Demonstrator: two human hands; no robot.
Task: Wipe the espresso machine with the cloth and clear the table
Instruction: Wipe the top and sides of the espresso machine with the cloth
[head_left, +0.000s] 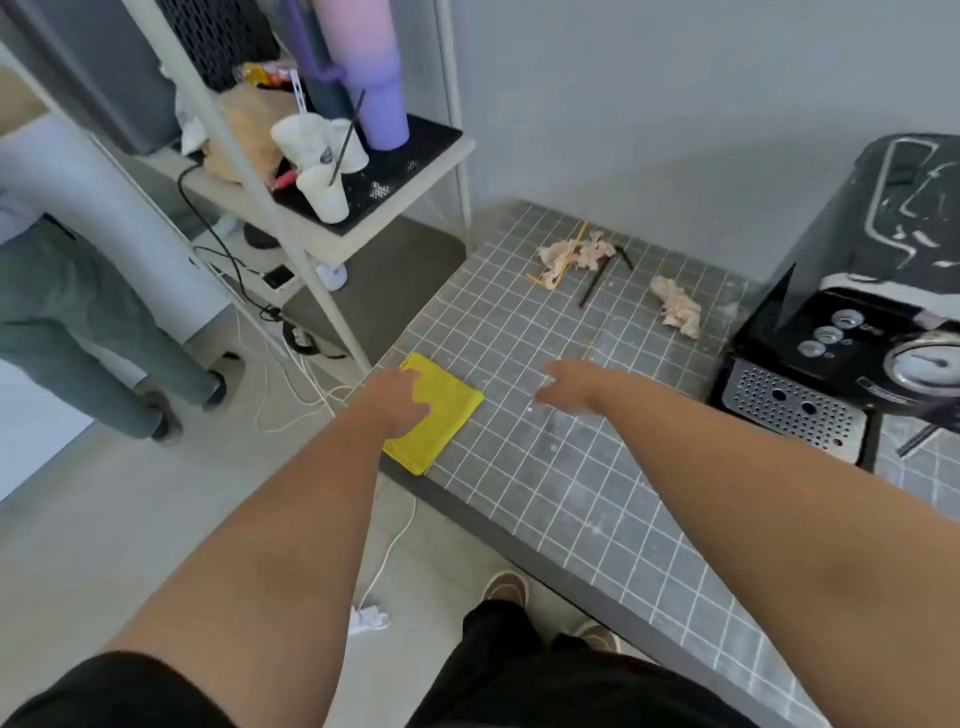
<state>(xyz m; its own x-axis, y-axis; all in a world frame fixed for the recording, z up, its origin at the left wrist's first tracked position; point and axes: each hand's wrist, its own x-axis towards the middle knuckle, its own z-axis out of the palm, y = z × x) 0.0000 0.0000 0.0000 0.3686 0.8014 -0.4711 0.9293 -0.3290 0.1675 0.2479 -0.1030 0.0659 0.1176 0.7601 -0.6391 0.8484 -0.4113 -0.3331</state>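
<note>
A folded yellow cloth (447, 415) lies at the near left corner of the grey gridded table (571, 467). My left hand (392, 400) rests on top of the cloth with its fingers bent over it. My right hand (569, 387) hovers open just above the table, to the right of the cloth. The black espresso machine (852, 312) stands at the table's right side, with a perforated metal drip tray in front. Two crumpled beige napkins (574, 254) (678, 306), a yellow straw (563, 260) and a black straw (597, 280) lie at the far end.
A white shelf rack (332, 208) left of the table holds white cups, a purple tumbler and clutter. Cables trail over the floor (291, 374). Another person's legs (104, 332) are at the far left. My shoes (506, 590) are beside the table edge.
</note>
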